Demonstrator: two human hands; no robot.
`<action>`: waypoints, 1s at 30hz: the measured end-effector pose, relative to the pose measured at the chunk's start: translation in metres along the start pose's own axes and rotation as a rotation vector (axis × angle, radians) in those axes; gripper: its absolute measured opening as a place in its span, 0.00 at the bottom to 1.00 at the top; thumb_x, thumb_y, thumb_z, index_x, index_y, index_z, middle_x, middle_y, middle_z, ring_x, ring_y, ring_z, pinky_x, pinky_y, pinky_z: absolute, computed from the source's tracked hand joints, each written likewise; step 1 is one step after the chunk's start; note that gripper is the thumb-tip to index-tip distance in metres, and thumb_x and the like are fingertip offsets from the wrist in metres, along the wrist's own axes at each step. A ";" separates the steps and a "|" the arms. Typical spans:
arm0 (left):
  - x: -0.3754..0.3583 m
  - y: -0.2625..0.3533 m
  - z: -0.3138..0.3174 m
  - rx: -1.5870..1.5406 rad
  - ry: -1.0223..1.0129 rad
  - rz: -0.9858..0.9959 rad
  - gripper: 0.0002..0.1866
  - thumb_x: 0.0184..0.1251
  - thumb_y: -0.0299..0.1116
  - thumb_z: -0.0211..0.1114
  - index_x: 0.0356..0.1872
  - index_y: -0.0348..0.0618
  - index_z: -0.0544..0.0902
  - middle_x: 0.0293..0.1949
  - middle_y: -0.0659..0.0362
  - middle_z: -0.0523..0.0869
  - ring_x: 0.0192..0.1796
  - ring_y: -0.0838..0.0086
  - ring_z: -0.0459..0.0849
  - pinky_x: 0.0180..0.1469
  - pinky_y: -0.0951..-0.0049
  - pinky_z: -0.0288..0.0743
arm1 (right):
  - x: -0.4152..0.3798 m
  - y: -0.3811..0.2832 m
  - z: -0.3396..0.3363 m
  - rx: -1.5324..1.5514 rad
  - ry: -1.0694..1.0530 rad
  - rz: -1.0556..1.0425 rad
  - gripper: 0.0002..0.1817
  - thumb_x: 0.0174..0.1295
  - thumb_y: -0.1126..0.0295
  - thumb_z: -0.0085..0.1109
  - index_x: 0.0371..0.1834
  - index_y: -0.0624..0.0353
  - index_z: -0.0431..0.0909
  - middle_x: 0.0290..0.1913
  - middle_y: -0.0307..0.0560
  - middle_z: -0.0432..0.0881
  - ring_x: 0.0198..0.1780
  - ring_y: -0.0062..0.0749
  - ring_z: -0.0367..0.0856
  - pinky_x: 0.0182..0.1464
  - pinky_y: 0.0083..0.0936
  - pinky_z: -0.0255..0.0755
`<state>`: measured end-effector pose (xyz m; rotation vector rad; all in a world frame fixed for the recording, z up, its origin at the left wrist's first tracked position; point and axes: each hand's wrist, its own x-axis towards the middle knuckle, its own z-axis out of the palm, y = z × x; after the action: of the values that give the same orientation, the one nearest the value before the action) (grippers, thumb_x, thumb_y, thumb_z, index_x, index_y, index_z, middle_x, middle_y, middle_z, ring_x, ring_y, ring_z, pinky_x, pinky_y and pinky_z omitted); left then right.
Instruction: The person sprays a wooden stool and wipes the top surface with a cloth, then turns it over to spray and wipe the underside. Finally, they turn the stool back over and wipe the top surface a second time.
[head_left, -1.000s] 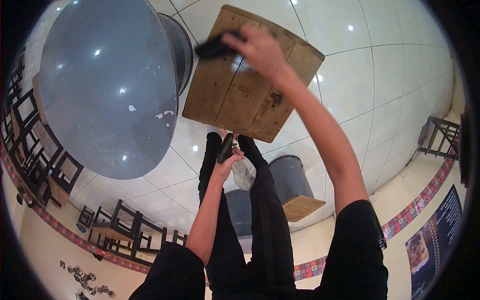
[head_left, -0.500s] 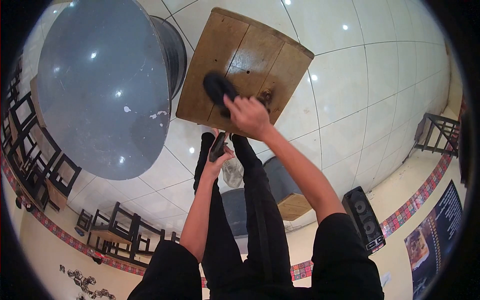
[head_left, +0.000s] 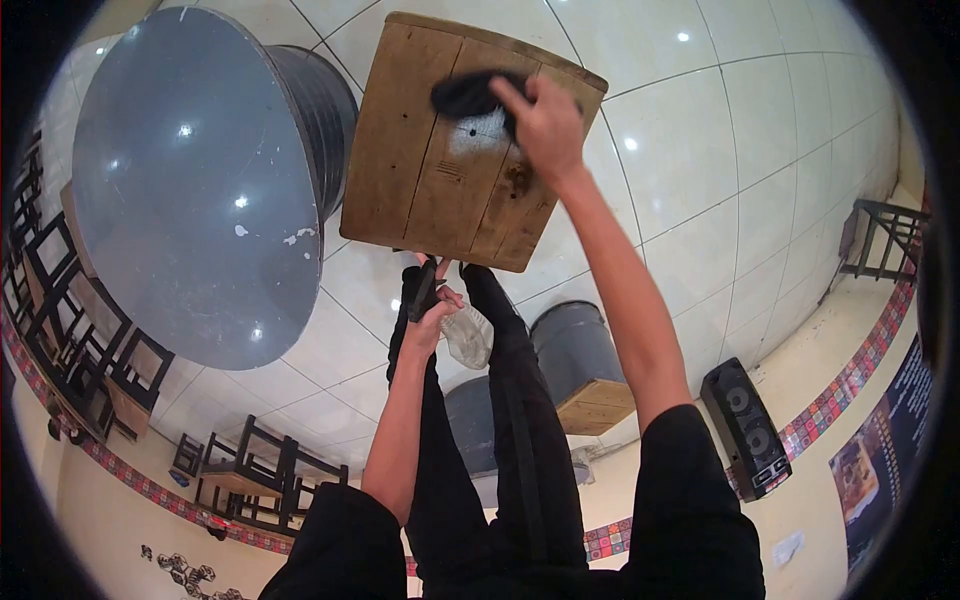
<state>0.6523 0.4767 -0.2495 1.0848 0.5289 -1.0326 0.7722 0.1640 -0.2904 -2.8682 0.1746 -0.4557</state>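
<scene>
My right hand (head_left: 550, 130) is closed around a dark, soft-looking black cloth (head_left: 470, 95), blurred by motion, with one finger pointing along it. The cloth is against the upper part of a square wooden top (head_left: 400, 150) made of planks, with dark knots and a small hole. Below the top's near edge, my left hand (head_left: 432, 318) is wrapped around what looks like a spray bottle (head_left: 470, 340). Its body is clear plastic and its dark head points toward the wooden top.
A large round grey table (head_left: 200, 200) stands close on the left. Black-framed chairs (head_left: 260, 470) line the wall. A grey drum with a wooden seat (head_left: 595, 405) is beyond my legs, and a black speaker (head_left: 745, 425) stands by the wall at the right.
My right hand has moved the black cloth up and to the right across the wooden top. My left hand stays nearly in place with the bottle. The view has shifted slightly.
</scene>
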 end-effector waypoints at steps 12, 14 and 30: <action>0.002 0.001 -0.006 0.057 -0.043 0.004 0.54 0.46 0.18 0.57 0.80 0.51 0.47 0.75 0.49 0.65 0.38 0.74 0.79 0.54 0.69 0.74 | -0.059 -0.020 -0.019 0.061 -0.005 0.386 0.27 0.55 0.77 0.60 0.61 0.46 0.80 0.39 0.44 0.75 0.33 0.40 0.79 0.34 0.35 0.74; 0.002 0.001 -0.005 0.064 -0.037 0.004 0.54 0.46 0.18 0.57 0.80 0.50 0.47 0.74 0.50 0.66 0.38 0.74 0.78 0.54 0.69 0.74 | -0.103 -0.049 -0.028 0.045 -0.064 0.350 0.27 0.55 0.76 0.61 0.61 0.47 0.80 0.34 0.42 0.74 0.29 0.36 0.77 0.31 0.35 0.73; 0.004 -0.005 -0.005 0.099 -0.019 0.017 0.57 0.46 0.19 0.57 0.81 0.52 0.41 0.74 0.50 0.66 0.39 0.75 0.78 0.55 0.68 0.74 | -0.073 -0.031 -0.015 0.039 0.119 0.380 0.23 0.60 0.75 0.58 0.59 0.43 0.77 0.56 0.49 0.73 0.48 0.46 0.75 0.51 0.38 0.72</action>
<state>0.6500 0.4789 -0.2566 1.1635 0.4559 -1.0623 0.7010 0.2023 -0.2901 -2.6788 0.7070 -0.5423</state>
